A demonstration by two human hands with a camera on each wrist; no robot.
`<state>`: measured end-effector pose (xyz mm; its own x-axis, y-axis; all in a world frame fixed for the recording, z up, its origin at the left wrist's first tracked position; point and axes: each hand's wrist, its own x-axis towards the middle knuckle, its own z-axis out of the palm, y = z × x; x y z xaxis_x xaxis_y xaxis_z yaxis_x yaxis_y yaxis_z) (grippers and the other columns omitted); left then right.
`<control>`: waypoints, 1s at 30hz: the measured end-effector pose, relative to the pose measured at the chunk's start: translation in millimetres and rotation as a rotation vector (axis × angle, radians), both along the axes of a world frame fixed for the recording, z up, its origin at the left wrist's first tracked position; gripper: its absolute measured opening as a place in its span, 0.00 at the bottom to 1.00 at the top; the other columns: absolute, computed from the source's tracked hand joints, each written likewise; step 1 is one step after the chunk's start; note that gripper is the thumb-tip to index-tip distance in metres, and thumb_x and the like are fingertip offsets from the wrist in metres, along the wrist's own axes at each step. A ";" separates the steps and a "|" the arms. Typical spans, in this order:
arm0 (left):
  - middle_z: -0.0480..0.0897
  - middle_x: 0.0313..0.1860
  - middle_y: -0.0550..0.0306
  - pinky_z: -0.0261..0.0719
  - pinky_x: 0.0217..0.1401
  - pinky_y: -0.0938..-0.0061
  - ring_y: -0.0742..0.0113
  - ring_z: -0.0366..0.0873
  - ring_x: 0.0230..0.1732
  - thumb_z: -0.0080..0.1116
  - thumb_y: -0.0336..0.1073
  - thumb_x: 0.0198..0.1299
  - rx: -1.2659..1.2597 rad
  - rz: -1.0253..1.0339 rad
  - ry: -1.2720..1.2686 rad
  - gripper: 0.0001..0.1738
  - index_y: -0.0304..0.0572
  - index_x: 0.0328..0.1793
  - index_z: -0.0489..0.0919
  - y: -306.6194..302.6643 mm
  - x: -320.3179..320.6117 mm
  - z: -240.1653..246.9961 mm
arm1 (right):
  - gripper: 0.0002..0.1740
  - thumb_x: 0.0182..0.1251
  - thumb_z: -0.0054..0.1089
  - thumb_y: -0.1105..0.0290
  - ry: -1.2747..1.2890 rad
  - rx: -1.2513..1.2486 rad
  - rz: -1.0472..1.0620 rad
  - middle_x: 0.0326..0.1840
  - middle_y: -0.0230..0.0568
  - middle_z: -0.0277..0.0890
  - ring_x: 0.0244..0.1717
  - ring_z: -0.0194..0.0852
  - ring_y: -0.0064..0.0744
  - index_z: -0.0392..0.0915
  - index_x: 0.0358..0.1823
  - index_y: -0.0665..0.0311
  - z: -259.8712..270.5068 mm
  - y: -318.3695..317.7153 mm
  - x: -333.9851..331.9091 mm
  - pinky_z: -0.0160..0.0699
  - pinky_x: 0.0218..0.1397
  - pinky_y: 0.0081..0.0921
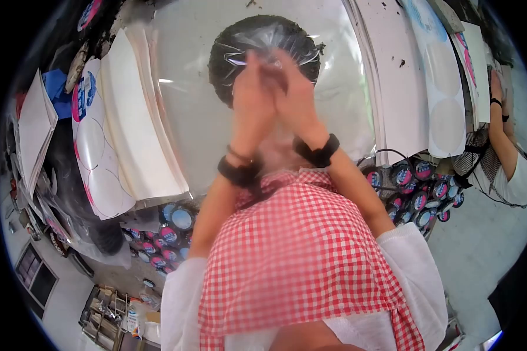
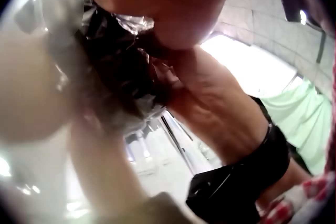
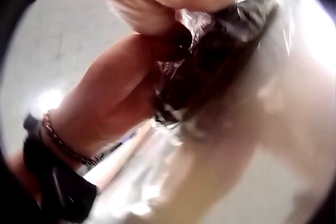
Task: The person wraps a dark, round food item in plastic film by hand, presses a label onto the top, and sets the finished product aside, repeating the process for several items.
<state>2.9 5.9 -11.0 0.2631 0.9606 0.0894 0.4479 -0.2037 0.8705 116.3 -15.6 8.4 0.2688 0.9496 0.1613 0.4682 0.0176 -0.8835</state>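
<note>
A dark round cake of pressed leafy material (image 1: pixel 225 73) lies under clear plastic film (image 1: pixel 234 44), whose creases radiate from the middle. Both hands meet over it in the head view. My left hand (image 1: pixel 255 108) and right hand (image 1: pixel 298 96) have bent fingers gathering the film at its centre. In the left wrist view the shiny film over the dark cake (image 2: pixel 115 61) bunches between the left hand (image 2: pixel 168 3) and the banded right hand (image 2: pixel 220 103). The right wrist view shows the left hand (image 3: pixel 110 87) opposite, at the film-covered cake (image 3: pixel 215 61). Most fingertips are hidden.
The shiny tabletop (image 1: pixel 187 111) mirrors the hands. White paper stacks flank it on the left (image 1: pixel 123 117) and right (image 1: pixel 398 76), beside round-label sheets (image 1: pixel 99 158). Piles of pink-and-blue labelled discs (image 1: pixel 416 193) lie below. Another person's arm (image 1: pixel 500 128) is far right.
</note>
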 end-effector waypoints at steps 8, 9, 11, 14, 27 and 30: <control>0.73 0.64 0.45 0.59 0.69 0.52 0.45 0.68 0.65 0.56 0.32 0.59 0.574 0.147 0.533 0.21 0.54 0.61 0.80 -2.1 14.8 16.7 | 0.22 0.53 0.63 0.76 -0.584 0.255 -0.063 0.59 0.56 0.66 0.58 0.64 0.59 0.74 0.51 0.66 -23.8 4.1 7.0 0.71 0.58 0.44; 0.73 0.63 0.44 0.62 0.68 0.53 0.45 0.69 0.64 0.55 0.32 0.60 0.547 0.123 0.543 0.21 0.54 0.61 0.80 -2.3 14.4 12.0 | 0.21 0.53 0.63 0.76 -0.552 0.254 -0.046 0.58 0.56 0.67 0.58 0.64 0.59 0.73 0.51 0.66 -24.8 4.2 7.6 0.71 0.57 0.44; 0.73 0.62 0.42 0.71 0.61 0.60 0.46 0.73 0.59 0.53 0.30 0.62 0.271 0.077 0.213 0.21 0.52 0.62 0.79 -5.9 15.1 0.0 | 0.22 0.50 0.67 0.72 -0.234 0.081 -0.063 0.54 0.53 0.68 0.55 0.65 0.58 0.73 0.48 0.65 -16.1 2.2 7.4 0.72 0.54 0.45; 0.74 0.60 0.43 0.74 0.58 0.61 0.46 0.75 0.55 0.52 0.32 0.65 0.279 0.004 0.250 0.18 0.49 0.60 0.78 8.8 4.3 0.9 | 0.26 0.46 0.72 0.67 -0.503 0.071 0.016 0.54 0.52 0.69 0.54 0.66 0.58 0.72 0.48 0.65 -9.9 12.1 18.6 0.69 0.55 0.49; 0.77 0.43 0.52 0.73 0.51 0.61 0.50 0.74 0.47 0.61 0.38 0.62 0.687 -0.084 0.531 0.16 0.42 0.54 0.78 48.3 -14.3 21.6 | 0.38 0.45 0.74 0.53 -0.666 0.284 0.341 0.45 0.45 0.73 0.47 0.69 0.48 0.69 0.54 0.67 -11.9 70.4 56.9 0.69 0.52 0.42; 0.77 0.45 0.50 0.72 0.51 0.67 0.54 0.75 0.49 0.65 0.40 0.59 0.669 -0.206 0.322 0.16 0.41 0.49 0.77 69.0 -21.2 -4.3 | 0.38 0.46 0.73 0.54 -0.455 0.222 0.364 0.44 0.42 0.75 0.48 0.69 0.47 0.69 0.55 0.67 -14.9 69.7 56.3 0.69 0.54 0.40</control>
